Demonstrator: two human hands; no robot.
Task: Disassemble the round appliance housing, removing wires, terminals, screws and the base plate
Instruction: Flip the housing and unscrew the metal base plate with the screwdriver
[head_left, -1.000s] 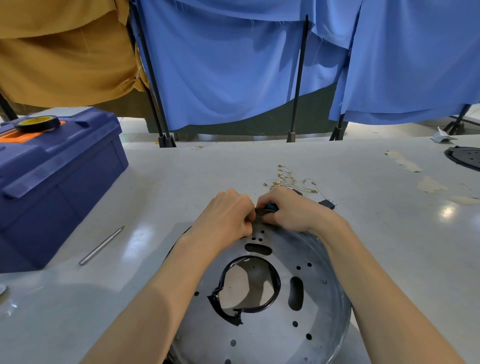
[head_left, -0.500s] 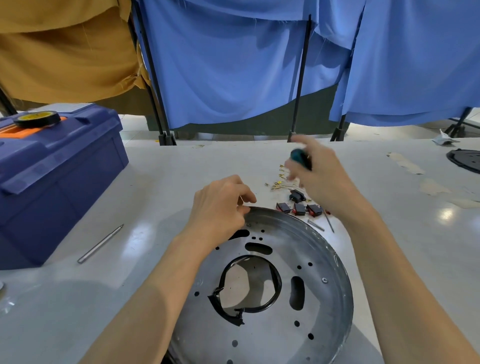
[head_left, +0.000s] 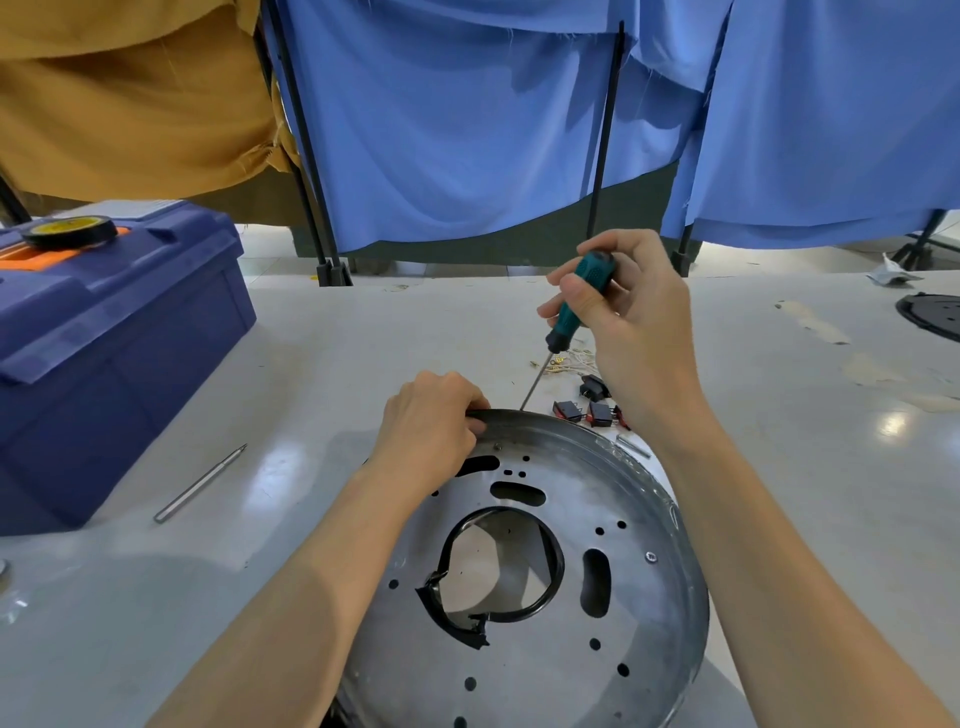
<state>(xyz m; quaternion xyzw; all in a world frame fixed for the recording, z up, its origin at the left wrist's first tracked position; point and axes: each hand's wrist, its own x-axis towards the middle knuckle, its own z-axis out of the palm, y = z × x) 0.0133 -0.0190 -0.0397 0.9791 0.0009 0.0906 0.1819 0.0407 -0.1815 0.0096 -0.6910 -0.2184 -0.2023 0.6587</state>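
Note:
The round metal housing (head_left: 639, 613) lies flat on the white table, its plate full of holes and slots, with a broken black ring (head_left: 550, 587) around the centre opening. My left hand (head_left: 431, 421) grips the housing's far rim. My right hand (head_left: 623, 306) holds a teal-handled screwdriver (head_left: 576, 306) raised above the table, its thin shaft slanting down toward the rim just right of my left hand. A small screw (head_left: 497, 446) sits in the plate near my left fingers, and another screw (head_left: 650, 557) is on the right side.
Removed black terminals (head_left: 587, 410) and brass wire ends (head_left: 558, 364) lie beyond the rim. A metal rod (head_left: 200, 483) lies left, beside a blue toolbox (head_left: 104, 343) carrying a tape roll (head_left: 70, 231). A black disc (head_left: 935, 314) sits far right. Blue curtains hang behind.
My right hand lifted away from the rim with the screwdriver and now holds it upright, tip pointing down at the rim. My left hand shifted to grip the far rim.

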